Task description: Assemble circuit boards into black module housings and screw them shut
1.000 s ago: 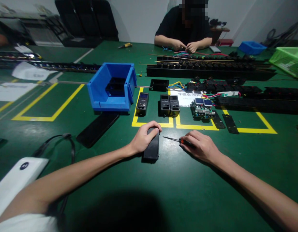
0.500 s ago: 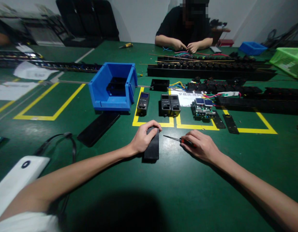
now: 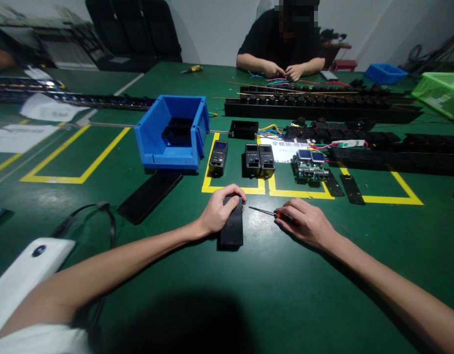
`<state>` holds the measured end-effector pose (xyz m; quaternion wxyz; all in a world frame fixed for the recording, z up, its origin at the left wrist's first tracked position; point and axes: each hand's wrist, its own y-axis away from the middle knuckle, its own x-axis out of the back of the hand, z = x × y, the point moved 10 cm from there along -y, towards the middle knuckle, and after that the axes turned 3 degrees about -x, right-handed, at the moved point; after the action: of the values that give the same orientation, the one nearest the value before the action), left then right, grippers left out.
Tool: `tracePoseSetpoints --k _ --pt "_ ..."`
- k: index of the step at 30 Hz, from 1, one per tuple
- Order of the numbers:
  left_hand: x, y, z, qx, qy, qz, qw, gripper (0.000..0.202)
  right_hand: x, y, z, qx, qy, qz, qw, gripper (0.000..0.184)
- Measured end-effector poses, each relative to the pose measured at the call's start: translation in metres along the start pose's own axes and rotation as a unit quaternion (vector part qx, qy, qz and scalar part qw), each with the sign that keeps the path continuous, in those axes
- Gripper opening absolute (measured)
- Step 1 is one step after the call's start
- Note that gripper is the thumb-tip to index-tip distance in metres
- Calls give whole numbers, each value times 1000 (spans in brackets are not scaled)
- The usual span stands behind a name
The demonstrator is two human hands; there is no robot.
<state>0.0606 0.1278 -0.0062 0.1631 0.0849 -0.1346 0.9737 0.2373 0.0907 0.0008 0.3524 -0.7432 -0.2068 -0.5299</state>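
Observation:
My left hand [image 3: 221, 211] is closed round the upper part of a black rectangular housing [image 3: 232, 228], its thumb lying on top. To the right, my right hand [image 3: 304, 221] grips a screwdriver [image 3: 282, 215] by its red and black handle. The thin shaft points left, its tip a short way off the housing. Beyond the hands stand a black module with a small screen [image 3: 217, 158] and a pair of open black casings [image 3: 259, 160]. Green circuit boards with two small displays [image 3: 310, 166] rest further right, beside dark flat strips [image 3: 351, 189].
A blue bin [image 3: 170, 160] holds dark parts. Near it lie a black phone-like slab [image 3: 149, 199] and a white device [image 3: 31, 270] with a cable. Long black rails [image 3: 323, 110] span the back, where a co-worker [image 3: 280, 44] handles wires. A green basket [image 3: 440, 93] stands far right.
The housing has shifted very slightly in my left hand. My right hand and the screwdriver stay where they were.

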Motion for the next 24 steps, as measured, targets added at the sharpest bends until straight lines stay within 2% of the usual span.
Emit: tracePoseSetpoints --k 9,20,24 --pt "-2 0 4 -7 -28 -10 1000 18 0 0 0 -4 -2 -1 1000 19" --pt "-3 1 -8 45 60 8 997 20 1 -1 -2 -5 17 -2 1000 19" --pt "1 3 -8 34 66 26 997 23 1 -1 -2 -3 20 4 1000 21"
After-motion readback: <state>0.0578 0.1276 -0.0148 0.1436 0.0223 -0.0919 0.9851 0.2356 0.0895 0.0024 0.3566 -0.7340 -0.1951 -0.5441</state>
